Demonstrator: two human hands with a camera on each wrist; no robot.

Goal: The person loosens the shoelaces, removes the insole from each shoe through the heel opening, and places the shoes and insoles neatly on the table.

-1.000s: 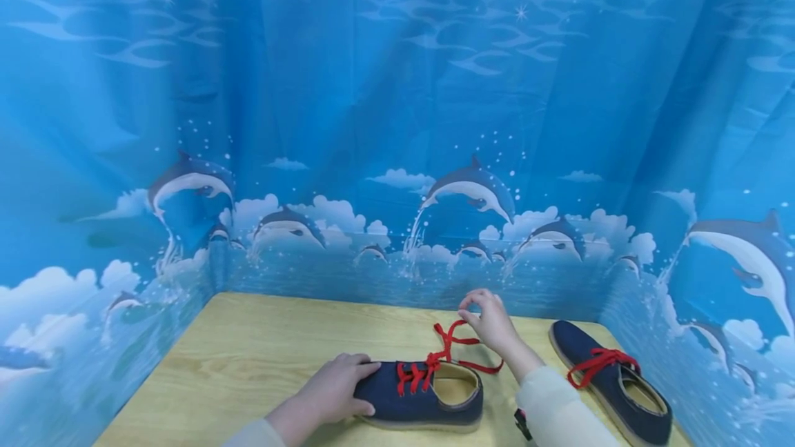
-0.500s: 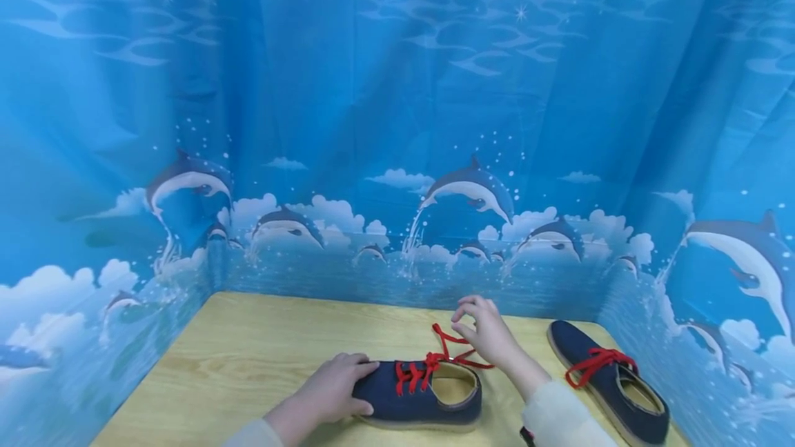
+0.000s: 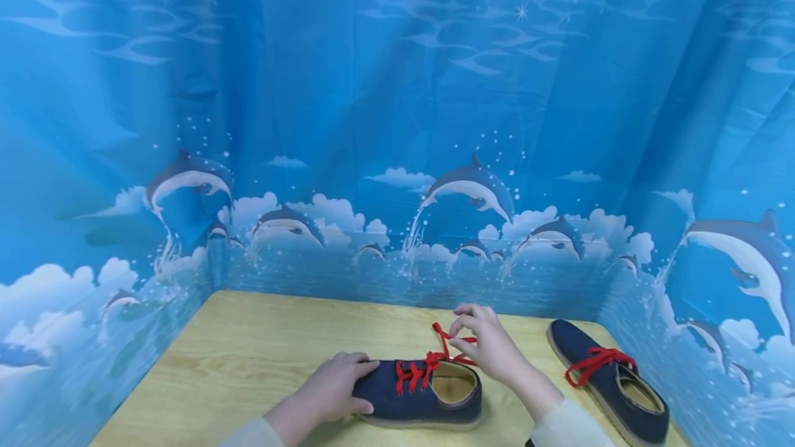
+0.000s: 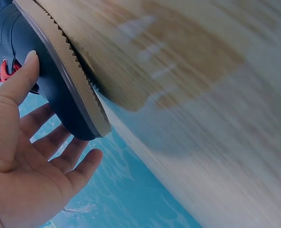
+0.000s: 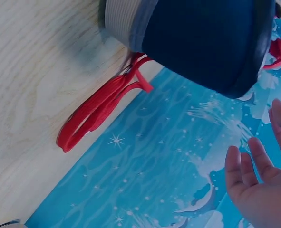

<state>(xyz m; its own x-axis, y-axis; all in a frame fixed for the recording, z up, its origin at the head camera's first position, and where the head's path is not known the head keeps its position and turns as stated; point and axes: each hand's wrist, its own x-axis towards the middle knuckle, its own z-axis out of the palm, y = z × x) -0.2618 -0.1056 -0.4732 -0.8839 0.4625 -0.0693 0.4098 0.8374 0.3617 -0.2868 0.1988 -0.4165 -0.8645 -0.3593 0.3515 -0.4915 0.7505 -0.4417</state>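
The yellow wood table (image 3: 248,336) is under my blue shoe (image 3: 422,409). The shoe lies on its sole, and another blue shoe (image 3: 611,386) is to its right. My left hand (image 3: 332,388) holds the toe between thumb and fingers, with my other fingers spread. My right hand (image 3: 487,347) curves its thumb and pointer beside the red lace (image 3: 432,361); I can't tell if they pinch it.

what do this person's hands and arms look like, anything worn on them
The left hand and right hand are bare, with no gloves or rings showing. The left sleeve and right sleeve are plain and pale, nearly white. A small dark piece shows at the right sleeve's edge, too little to identify.
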